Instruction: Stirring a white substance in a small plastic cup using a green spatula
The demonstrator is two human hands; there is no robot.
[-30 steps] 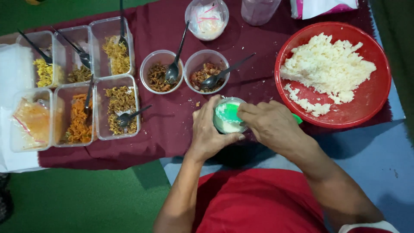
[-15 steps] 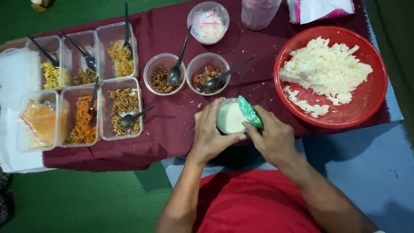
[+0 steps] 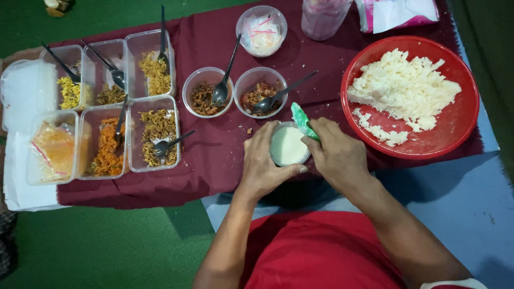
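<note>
A maroon cloth [image 3: 214,160] covers the floor, with a red bowl [image 3: 460,128] of rice at upper right. At centre, the left hand [image 3: 262,163] grips a small rice-filled cup [image 3: 289,145]; the right hand [image 3: 337,155] pinches a green spoon [image 3: 301,120] at its rim.

Floor green [image 3: 107,246] — looks like soft mat or carpet. Blue mat [image 3: 455,198] lies over it on right side. Dark red cloth [image 3: 209,155] spread flat across top, over both green and blue. White paper [image 3: 21,192] tucked at left edge of cloth. Small brown bits [image 3: 56,5] on green near top left corner. Dark strip [image 3: 490,80] runs down far right edge. Light dim and soft — shadows faint. No walls, windows or furniture in view.
</note>
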